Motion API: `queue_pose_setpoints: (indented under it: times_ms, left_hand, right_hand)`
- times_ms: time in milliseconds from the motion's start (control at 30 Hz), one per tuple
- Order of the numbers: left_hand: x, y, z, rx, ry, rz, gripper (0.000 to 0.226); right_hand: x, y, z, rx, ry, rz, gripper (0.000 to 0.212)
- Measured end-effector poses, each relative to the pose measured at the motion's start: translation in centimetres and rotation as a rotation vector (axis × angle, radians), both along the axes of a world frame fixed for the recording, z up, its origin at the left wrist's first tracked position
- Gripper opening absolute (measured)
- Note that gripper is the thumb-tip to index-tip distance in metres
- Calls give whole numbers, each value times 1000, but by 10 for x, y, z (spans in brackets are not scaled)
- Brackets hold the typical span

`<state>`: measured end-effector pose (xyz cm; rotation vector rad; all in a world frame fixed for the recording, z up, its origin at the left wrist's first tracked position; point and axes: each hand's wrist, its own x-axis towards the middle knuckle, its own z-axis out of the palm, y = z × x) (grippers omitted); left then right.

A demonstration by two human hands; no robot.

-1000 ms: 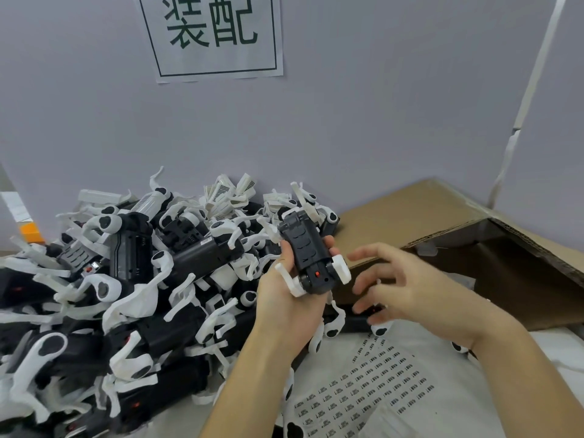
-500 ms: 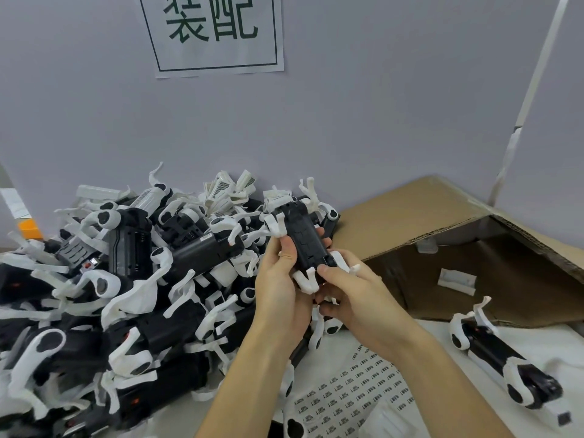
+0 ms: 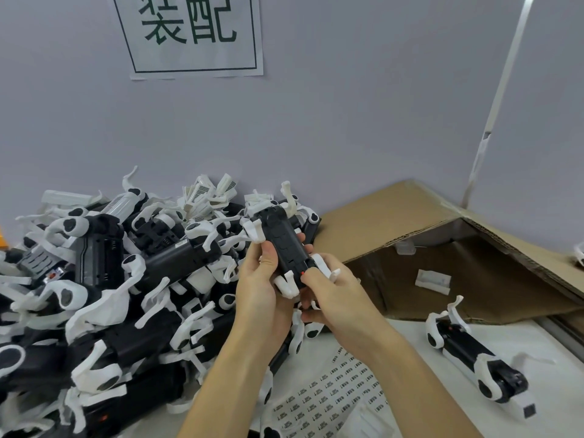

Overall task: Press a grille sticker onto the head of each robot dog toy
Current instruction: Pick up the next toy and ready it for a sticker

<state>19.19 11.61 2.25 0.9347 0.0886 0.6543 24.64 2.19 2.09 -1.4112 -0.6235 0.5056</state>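
A black robot dog toy (image 3: 286, 245) with white legs is held belly-up in mid-air above the table. My left hand (image 3: 262, 289) grips its body from the left and below. My right hand (image 3: 331, 295) grips its near end, thumb on the black body beside a small red dot. A sheet of small grille stickers (image 3: 331, 393) lies on the table beneath my forearms. The toy's head is hidden behind my hands.
A big pile of black and white robot dog toys (image 3: 110, 295) fills the left side. One more robot dog toy (image 3: 474, 355) lies alone at the right. A flattened cardboard box (image 3: 442, 257) leans against the wall behind it, with a small white part (image 3: 433, 281) on it.
My right hand came in from the right and took hold of the toy's near end, uncovering the lone toy at the right. The held toy has risen a little.
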Motion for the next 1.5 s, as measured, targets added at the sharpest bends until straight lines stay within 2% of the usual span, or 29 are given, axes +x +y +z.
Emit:
queue_pose_setpoints:
  times_ms: [167, 300, 567, 700, 867, 967, 1033, 1167, 1300, 1400, 1500]
  left_hand:
    - [-1, -1, 0, 10, 4, 9, 45]
    - [0, -1, 1, -31, -11, 4, 51]
    - [-1, 1, 3, -57, -19, -1, 48]
    - [-1, -1, 3, -43, -6, 9, 49]
    - [-1, 0, 0, -40, 0, -12, 39]
    - [-1, 2, 3, -44, 28, -12, 41]
    - [0, 2, 5, -32, 68, 10, 45]
    - [1, 1, 11, 65, 163, 67, 55]
    - [2, -1, 8, 297, 269, 135, 35]
    - [3, -7, 5, 458, 352, 110, 23]
    - [5, -8, 10, 307, 391, 23, 26]
  right_hand:
    - [0, -2, 1, 9, 54, 34, 17]
    - [0, -3, 2, 18, 25, 44, 16]
    - [0, -7, 4, 16, 26, 118, 21]
    - [0, -6, 4, 0, 0, 61, 21]
    - [0, -4, 2, -9, 18, 40, 20]
    - [7, -10, 4, -39, 44, 95, 39]
    - [17, -20, 6, -71, -15, 85, 49]
    - [33, -43, 14, -29, -120, 10, 37]
    - [30, -56, 26, -94, -442, 4, 25]
    - [25, -53, 29, -186, -602, 32, 18]
    - [27, -47, 24, -234, -668, -103, 24]
